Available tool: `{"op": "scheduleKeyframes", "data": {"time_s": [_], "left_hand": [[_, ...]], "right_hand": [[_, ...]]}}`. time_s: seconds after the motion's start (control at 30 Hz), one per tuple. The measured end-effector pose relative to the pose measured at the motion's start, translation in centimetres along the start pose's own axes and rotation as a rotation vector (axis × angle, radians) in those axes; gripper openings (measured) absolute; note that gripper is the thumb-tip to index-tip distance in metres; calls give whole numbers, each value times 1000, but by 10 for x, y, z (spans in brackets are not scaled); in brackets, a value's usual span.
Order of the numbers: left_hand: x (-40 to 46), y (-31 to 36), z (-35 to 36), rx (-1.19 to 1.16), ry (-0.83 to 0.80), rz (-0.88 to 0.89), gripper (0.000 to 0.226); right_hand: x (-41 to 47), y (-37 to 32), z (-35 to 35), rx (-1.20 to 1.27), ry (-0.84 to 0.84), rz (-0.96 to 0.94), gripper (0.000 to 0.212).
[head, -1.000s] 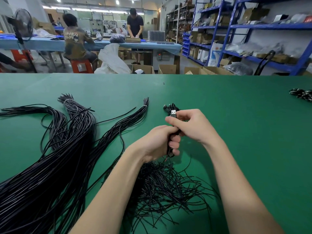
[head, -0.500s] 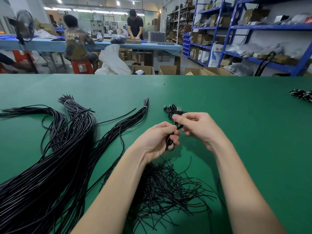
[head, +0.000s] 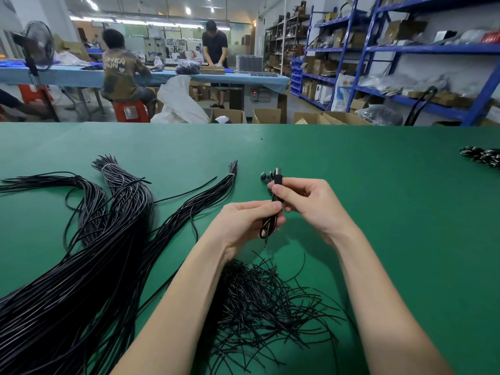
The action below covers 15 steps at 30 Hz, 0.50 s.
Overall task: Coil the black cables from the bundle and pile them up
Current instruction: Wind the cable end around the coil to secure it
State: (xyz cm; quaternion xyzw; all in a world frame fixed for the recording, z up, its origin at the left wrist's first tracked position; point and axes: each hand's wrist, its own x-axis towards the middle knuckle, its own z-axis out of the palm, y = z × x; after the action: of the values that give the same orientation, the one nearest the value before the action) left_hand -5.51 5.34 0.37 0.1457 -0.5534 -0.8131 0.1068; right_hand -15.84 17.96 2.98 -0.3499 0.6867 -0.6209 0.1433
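Note:
A thick bundle of long black cables (head: pixel 89 255) lies across the left half of the green table (head: pixel 378 212), with tied ends fanning toward the back. Above the table's middle both hands hold one coiled black cable (head: pixel 272 217). My left hand (head: pixel 243 224) pinches the coil's lower loops. My right hand (head: pixel 303 198) grips its upper part just below the USB plug (head: pixel 278 176), which points up. A few coiled cables (head: pixel 266 177) lie right behind the plug, mostly hidden.
A tangle of thin black wire ties (head: pixel 265 299) lies under my forearms near the front. Another dark cable cluster (head: pixel 483 156) sits at the far right edge. Beyond the table are people at a blue bench, cardboard boxes and blue shelving.
The hands have lifted slightly and turned the coil. The USB plug now stands upright above my right fingers, and the coil's lower loop hangs lower below my left hand.

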Motion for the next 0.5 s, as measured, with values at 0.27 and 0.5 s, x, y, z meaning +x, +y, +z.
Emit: {"op": "scheduleKeyframes", "data": {"time_s": [0.27, 0.5], "left_hand": [[3, -4, 6, -187, 270, 135, 25], [3, -3, 6, -319, 263, 150, 11]], "right_hand": [[-8, -2, -4, -88, -246, 390, 22], [-7, 0, 11, -65, -299, 396, 8]]}}
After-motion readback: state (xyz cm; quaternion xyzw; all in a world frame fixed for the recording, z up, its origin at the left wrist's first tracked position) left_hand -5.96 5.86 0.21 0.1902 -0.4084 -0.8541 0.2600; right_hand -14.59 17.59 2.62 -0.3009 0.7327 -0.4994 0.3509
